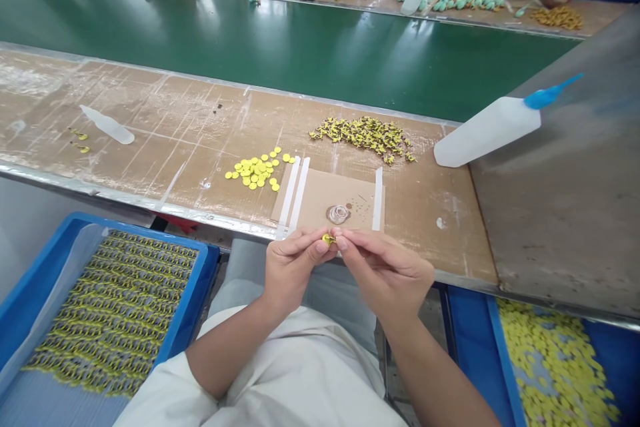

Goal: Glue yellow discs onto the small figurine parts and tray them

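My left hand (295,263) pinches a small yellow disc (327,239) by its edge, just over the table's front edge. Against it, the fingertips of my right hand (387,267) are closed on a tiny dark-and-yellow piece, mostly hidden by the fingers. Whether the two parts are joined I cannot tell. Beyond my hands lies a taped cardboard sheet (320,190) with a whitish, ring-shaped glob (338,214) on it. Loose yellow discs (255,170) lie to its left, and a heap of small black-and-yellow pieces (363,135) lies behind it.
A blue tray (200,267) at lower left holds rows of yellow-and-dark pieces. Another blue tray (507,360) at lower right holds yellow discs. A white squeeze bottle (490,130) leans against a metal panel (565,200). Past the green belt (300,47), other people's hands work.
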The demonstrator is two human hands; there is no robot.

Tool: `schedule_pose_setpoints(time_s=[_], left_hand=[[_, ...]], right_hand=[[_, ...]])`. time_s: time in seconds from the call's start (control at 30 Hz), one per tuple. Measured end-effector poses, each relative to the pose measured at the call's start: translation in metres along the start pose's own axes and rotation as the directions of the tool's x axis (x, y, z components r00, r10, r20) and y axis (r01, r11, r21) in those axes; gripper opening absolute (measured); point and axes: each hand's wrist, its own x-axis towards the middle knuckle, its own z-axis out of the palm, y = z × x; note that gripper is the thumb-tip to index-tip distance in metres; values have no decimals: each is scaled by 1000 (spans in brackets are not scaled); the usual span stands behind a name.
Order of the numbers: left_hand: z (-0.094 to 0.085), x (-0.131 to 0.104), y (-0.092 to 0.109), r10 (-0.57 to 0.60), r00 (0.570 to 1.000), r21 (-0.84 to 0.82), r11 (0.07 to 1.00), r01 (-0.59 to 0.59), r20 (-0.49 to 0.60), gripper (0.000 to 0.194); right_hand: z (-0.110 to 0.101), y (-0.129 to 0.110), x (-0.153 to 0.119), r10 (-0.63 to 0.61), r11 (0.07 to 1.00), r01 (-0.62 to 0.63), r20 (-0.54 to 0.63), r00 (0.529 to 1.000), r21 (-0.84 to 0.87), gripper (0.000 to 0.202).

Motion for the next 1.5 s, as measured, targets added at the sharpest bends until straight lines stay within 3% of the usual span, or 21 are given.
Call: schedule_pose_setpoints(time_s=[0.3, 0.47, 0.7, 1.0, 1.13, 1.3, 1.5], left_hand=[[-4, 0, 0, 83, 996, 61, 995, -85, 27, 20], [-7, 2, 1, 104, 994, 100, 989, -108, 46, 20], [-7, 1, 1, 70, 997, 92, 993, -72, 30, 19], [-5, 2, 2, 3, 1000, 78, 997, -3, 7, 18], [-10, 6, 2, 6, 997, 44, 999, -10, 83, 17], [-20, 12, 2, 27, 966, -18, 1000, -24, 258, 26], [-27, 9, 0, 52, 939, -50, 998, -37, 341, 28]], right_hand=[[-3, 2, -1, 77, 997, -78, 64, 995, 13, 21], [-4, 2, 1, 60, 998, -61, 75, 995, 21, 21], [-7, 2, 7, 45, 997, -53, 134, 990, 60, 21], [-14, -5, 16, 151, 988, -151, 171, 974, -12, 14], [-18, -8, 14, 294, 941, -323, 225, 929, 104, 11], [-24, -6, 10, 369, 810, -526, 472, 801, 259, 10], [-25, -9, 11, 294, 809, -511, 551, 781, 292, 10]])
